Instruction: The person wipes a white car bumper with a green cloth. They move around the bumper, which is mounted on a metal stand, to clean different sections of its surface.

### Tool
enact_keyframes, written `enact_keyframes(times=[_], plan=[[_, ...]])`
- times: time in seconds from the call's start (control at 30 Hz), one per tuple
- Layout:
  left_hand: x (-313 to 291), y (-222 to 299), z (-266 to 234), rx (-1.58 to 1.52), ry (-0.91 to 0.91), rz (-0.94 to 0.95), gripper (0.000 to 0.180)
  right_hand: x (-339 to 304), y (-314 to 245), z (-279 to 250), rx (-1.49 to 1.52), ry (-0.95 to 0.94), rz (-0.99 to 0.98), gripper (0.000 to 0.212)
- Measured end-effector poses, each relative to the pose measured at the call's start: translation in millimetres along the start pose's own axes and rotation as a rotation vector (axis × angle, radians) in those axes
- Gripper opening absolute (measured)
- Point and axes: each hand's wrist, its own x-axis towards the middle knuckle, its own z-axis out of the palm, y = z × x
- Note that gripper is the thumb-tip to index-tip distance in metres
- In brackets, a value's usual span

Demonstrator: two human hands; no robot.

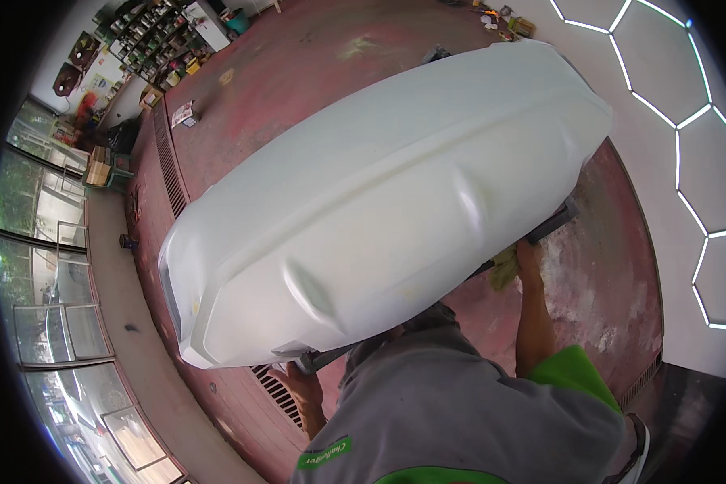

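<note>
A large pale silver-white car bumper (379,202) lies slantwise before me, resting on a dark stand whose padded bar ends (558,222) stick out beneath its near edge. At the bumper's lower left, my left hand (303,394) is closed at the end of the other stand bar (319,357), its fingers partly hidden. My right hand (528,260), under the bumper's near right edge, holds a yellow-green cloth (504,269) beside the stand. Its fingertips are hard to make out. The stand's lower part is hidden by the bumper and my body.
Red, worn floor (298,64) surrounds the stand, with a drain grate (168,157) at left. Shelves crowded with cans (157,40) stand at the far left. Windows (48,298) line the left side. Hexagonal light strips (676,161) cover the right wall. A small box (185,114) sits on the floor.
</note>
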Motion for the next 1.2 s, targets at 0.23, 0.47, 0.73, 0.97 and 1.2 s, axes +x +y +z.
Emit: enact_keyframes(times=[0.23,0.47,0.73,0.97,1.2], plan=[[30,18,7,1.213,0.084,0.533,0.085,-28,-4,10,-0.177,0.116,0.017,0.036],[95,64,-67,1.026,0.005,0.588,0.084,-104,20,39,-0.143,0.290,0.047,0.038],[181,127,-36,0.495,0.146,0.094,0.090,-171,47,70,0.221,0.257,0.068,0.024],[261,175,-19,0.554,0.152,0.001,0.092,-178,52,120,0.335,0.262,0.157,0.035],[349,223,19,0.730,0.124,-0.009,0.102,-168,69,162,0.369,0.299,0.081,0.039]])
